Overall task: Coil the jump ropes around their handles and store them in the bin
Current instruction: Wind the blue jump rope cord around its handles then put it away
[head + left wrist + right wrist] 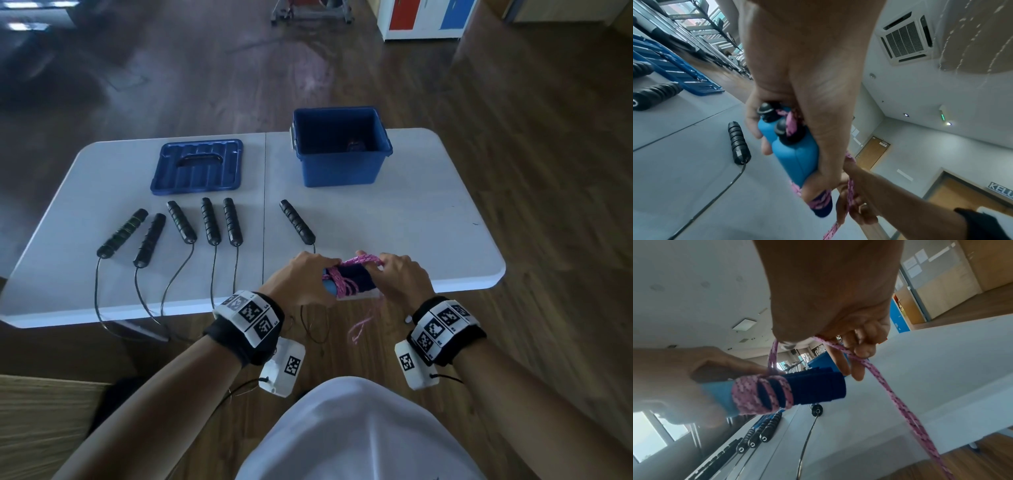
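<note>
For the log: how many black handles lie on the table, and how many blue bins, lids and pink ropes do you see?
Black handles on the table: 6
Blue bin: 1
Blue lid: 1
Pink rope, part-wound on its blue handles, which the left hand grips while the right hand holds the rope: 1
Total: 9

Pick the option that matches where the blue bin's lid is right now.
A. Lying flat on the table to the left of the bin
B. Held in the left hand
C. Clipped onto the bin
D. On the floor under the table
A: the lid lies flat on the table, left of the open bin.
</note>
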